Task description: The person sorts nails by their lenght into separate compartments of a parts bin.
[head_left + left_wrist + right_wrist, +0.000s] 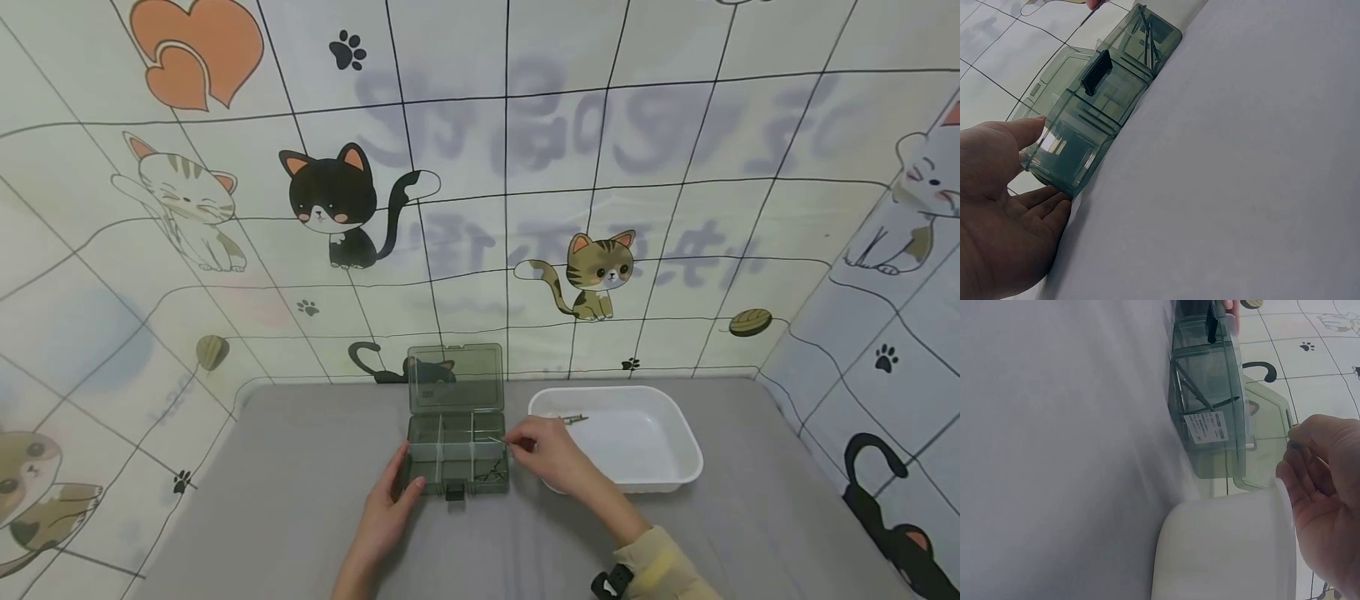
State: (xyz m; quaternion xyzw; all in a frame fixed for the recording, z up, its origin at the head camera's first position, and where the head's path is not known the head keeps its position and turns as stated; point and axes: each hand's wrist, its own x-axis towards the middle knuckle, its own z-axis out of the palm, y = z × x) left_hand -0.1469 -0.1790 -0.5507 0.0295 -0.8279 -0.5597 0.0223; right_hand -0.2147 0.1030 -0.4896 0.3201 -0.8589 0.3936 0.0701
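Note:
A translucent green compartment box (457, 454) stands on the grey cloth with its lid (456, 379) raised at the back. My left hand (386, 508) holds the box's left front corner, thumb at the front rim and fingers along the side. My right hand (543, 450) pinches a thin metal pin (495, 439), whose tip points left over the right-hand compartments; its exact kind I cannot tell. Several dark thin rods (1194, 387) lie in the front right compartment, behind a white label (1207, 427).
Right of the box is a white plastic tray (637, 479) with a few small brass-coloured pins (573, 418) near its left side. The right forearm passes over the tray's front left corner. A patterned cat curtain (465, 292) rises behind the table.

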